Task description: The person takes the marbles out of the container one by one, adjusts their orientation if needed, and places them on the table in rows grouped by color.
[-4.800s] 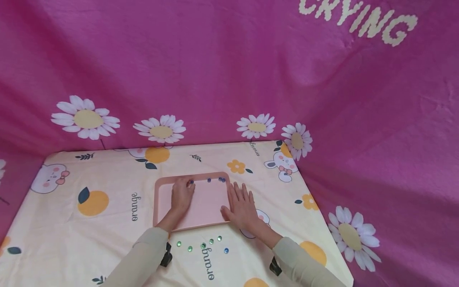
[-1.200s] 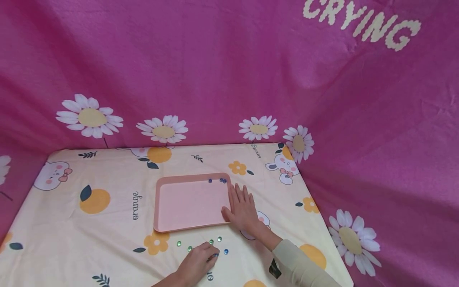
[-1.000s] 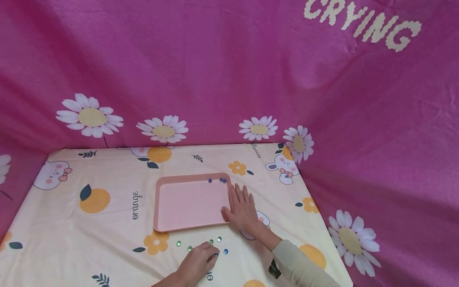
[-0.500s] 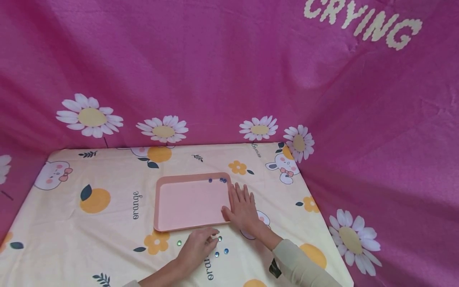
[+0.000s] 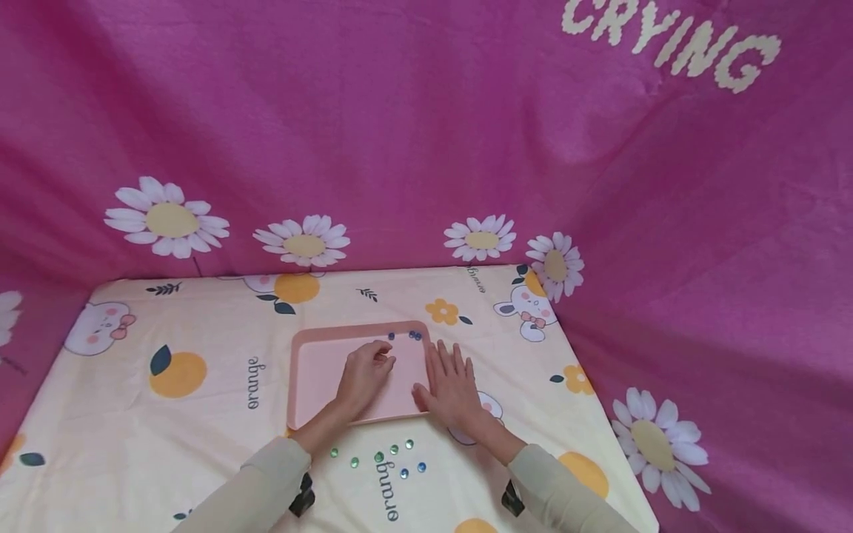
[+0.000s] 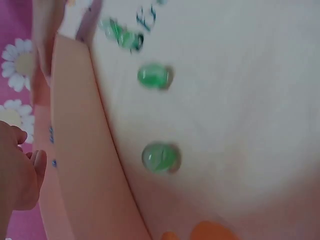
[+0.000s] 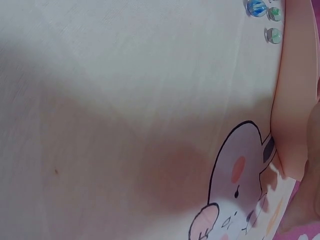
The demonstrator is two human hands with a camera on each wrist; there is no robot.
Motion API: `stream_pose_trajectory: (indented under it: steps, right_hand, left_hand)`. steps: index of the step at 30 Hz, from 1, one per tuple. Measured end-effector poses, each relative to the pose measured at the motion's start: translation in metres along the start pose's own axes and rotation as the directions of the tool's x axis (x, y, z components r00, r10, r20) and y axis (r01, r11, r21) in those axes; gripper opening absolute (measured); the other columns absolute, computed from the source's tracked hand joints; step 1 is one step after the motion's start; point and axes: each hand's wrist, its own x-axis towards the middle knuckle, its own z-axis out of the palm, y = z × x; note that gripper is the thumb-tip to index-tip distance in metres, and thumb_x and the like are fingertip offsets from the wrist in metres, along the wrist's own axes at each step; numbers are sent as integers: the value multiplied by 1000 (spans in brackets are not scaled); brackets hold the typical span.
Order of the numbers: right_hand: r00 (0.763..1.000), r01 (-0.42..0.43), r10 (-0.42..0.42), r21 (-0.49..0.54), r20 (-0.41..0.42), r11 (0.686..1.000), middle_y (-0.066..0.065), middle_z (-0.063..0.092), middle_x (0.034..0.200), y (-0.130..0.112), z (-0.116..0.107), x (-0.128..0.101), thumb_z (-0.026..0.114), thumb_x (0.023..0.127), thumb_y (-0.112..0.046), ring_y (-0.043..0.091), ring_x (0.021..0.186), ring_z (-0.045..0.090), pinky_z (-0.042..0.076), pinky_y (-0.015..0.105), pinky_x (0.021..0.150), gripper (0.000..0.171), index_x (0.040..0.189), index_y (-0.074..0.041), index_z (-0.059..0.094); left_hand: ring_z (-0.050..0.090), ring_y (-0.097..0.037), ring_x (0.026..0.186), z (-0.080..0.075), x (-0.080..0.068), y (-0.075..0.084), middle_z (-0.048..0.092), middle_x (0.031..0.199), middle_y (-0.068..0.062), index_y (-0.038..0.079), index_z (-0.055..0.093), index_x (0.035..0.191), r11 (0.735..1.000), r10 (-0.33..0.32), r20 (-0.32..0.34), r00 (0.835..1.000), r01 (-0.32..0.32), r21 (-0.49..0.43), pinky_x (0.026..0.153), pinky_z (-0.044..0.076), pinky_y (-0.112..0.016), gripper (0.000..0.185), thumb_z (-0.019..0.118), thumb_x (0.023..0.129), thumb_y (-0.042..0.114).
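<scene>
My left hand hovers over the pink tray, fingers loosely bent, with nothing visible between them. Just ahead of its fingertips lies a blue marble at the tray's far side. Two more blue marbles sit together in the far right corner. Straight-fingered, my right hand rests against the tray's right rim. On the cloth in front of the tray are two blue marbles and several green marbles. The left wrist view shows a green marble close up, beside the tray wall.
A cream tablecloth printed with oranges, flowers and rabbits covers the table. A magenta curtain with daisies hangs behind and at the sides. In the right wrist view, marbles lie near the tray's front wall.
My left hand took a blue marble from the tray's far side and set it on the cloth beside the other blue one. It has since moved back over the tray. My right hand stays put.
</scene>
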Motion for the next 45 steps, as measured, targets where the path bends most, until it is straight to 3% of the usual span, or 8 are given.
stream_pose_trajectory:
  steps: [8,10,15,22,32,38,45]
  right_hand:
    - [1000,-9,9,9,9,1000,16,14,164,0,-1,-1,44,100,-53,44,148,8,12,65,114,80,160,-8,16]
    - [1000,-7,7,14,3,1000,16,14,164,1,0,0,45,100,-53,44,148,8,12,65,114,80,160,-8,17]
    - [1000,-15,15,8,26,1000,15,11,165,2,3,1,42,100,-54,43,149,5,10,64,115,80,160,-10,12]
    - [999,-33,32,10,28,999,13,9,166,2,3,1,42,100,-54,42,149,4,9,63,115,80,161,-11,11]
    - [1000,-20,20,9,19,1000,16,14,165,0,4,0,42,99,-54,44,149,6,12,65,114,80,160,-10,14]
    - [1000,-12,12,-2,24,1000,15,12,165,-1,5,-1,40,100,-54,43,149,6,12,64,115,79,160,-9,14]
    - [1000,-12,12,4,28,1000,16,13,165,-1,1,0,42,101,-53,43,149,6,11,64,115,79,159,-7,16]
  left_hand:
    - [57,-23,84,11,29,-19,68,100,-12,3,70,116,999,-7,-16,1000,8,33,77,52,-39,26,71,91,3]
    - [55,-22,79,13,34,-21,66,92,-11,3,70,115,999,-9,-23,1000,10,45,72,49,-39,25,72,90,3]
    - [50,-19,69,19,42,-27,55,77,-4,4,72,112,994,-33,-6,999,33,108,63,43,-36,25,74,87,3]
    - [53,-22,70,22,48,-26,57,77,-6,1,72,101,985,14,8,1000,-15,169,64,47,-39,14,73,87,-1]
    - [63,-26,83,24,50,-26,67,91,-10,4,72,99,961,-18,36,999,7,277,79,55,-43,12,74,88,2]
    - [66,-29,85,24,47,-27,68,93,-11,5,70,95,942,9,15,1000,-14,334,76,56,-46,9,74,87,2]
    - [57,-21,72,19,39,-26,64,82,-5,4,69,92,982,31,-6,1000,-29,184,66,51,-38,5,66,89,0]
